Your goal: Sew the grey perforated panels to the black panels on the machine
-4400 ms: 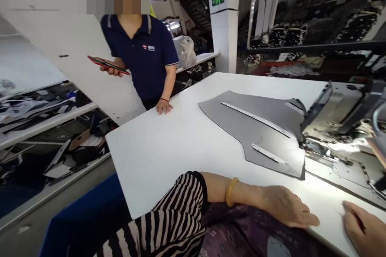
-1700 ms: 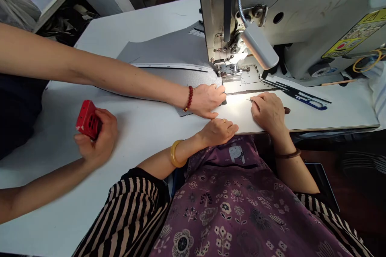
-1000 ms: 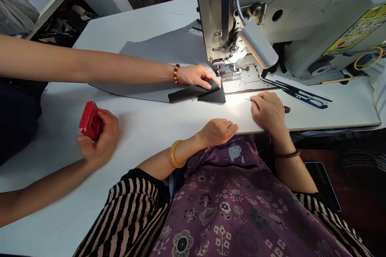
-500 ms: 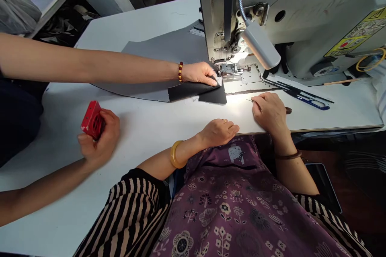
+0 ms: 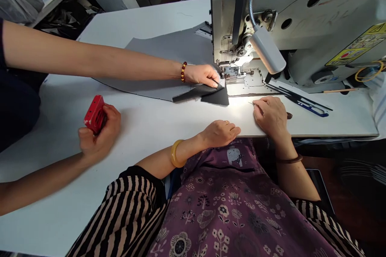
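Note:
My left hand [image 5: 221,133] rests at the table's front edge, its fingers curled together with nothing in them. My right hand [image 5: 270,115] lies on the white table below the sewing machine [image 5: 259,28], thumb and forefinger pinching a thin pointed tool whose dark handle end [image 5: 289,116] shows past the palm. A grey fabric panel [image 5: 169,44] reaches to the needle area, with a black strip [image 5: 193,92] and a black flap [image 5: 217,97] at its near corner. Another person's hand [image 5: 205,75] holds that corner by the presser foot.
Another person's second hand [image 5: 104,132] grips a red object [image 5: 95,114] over the left of the table [image 5: 144,128]. Black and blue tools [image 5: 307,104] lie at right. A lamp [image 5: 267,50] hangs over the machine bed.
The view has shifted slightly, moving the machine rightward in the picture. The other person's fingers have folded the black strip a little more. My hands keep their poses.

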`<state>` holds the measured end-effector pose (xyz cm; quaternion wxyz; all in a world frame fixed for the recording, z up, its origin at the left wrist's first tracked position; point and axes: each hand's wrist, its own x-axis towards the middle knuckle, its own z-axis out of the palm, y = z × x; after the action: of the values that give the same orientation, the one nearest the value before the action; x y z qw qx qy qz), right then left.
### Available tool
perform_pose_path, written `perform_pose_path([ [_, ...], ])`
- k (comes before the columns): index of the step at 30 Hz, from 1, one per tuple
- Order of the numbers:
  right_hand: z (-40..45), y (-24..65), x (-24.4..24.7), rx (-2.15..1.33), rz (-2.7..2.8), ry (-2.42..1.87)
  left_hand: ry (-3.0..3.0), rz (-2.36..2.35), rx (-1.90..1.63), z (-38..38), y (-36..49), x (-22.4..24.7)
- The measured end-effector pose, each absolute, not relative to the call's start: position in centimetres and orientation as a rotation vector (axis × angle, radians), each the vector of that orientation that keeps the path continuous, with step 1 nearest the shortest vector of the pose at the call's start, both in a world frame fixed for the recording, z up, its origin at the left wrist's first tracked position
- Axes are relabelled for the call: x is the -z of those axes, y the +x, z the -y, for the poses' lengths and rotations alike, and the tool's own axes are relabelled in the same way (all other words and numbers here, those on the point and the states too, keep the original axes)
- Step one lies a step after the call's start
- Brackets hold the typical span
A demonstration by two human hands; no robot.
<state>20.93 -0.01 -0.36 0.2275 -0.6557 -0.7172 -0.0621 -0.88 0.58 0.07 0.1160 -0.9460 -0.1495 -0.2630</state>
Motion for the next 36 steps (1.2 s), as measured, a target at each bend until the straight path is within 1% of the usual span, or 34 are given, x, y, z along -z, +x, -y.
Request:
perform_pose_path([
  [5,-0.2,21.0,0.3,0.251,1.999,-1.777,-2.800,0.451,0.669,-0.6,-1.0,0.2],
  [8,-0.4,21.1,0.4,0.332,2.027,-1.692,-2.797,0.450,0.689,-0.6,-0.9,0.2],
  [11,-0.5,21.1,0.3,0.348,2.057,-1.600,-2.818,0.456,0.637,-0.6,-0.9,0.0],
  [14,-0.5,20.8,-0.1,0.256,2.066,-1.591,-2.845,0.455,0.580,-0.6,-0.9,-0.1],
  [21,-3.3,19.6,-1.3,-0.141,2.121,-1.620,-2.838,0.439,0.634,-0.7,-0.9,0.1],
  [25,-5.7,18.7,-1.7,-0.235,2.256,-1.625,-2.850,0.444,0.633,-0.7,-0.8,0.2],
  [31,-4.9,17.0,-1.5,-0.067,2.535,-1.622,-2.875,0.444,0.635,-0.7,-0.8,0.1],
  [36,-4.1,16.8,-1.3,-0.006,2.574,-1.575,-2.872,0.448,0.663,-0.6,-0.8,0.0],
])
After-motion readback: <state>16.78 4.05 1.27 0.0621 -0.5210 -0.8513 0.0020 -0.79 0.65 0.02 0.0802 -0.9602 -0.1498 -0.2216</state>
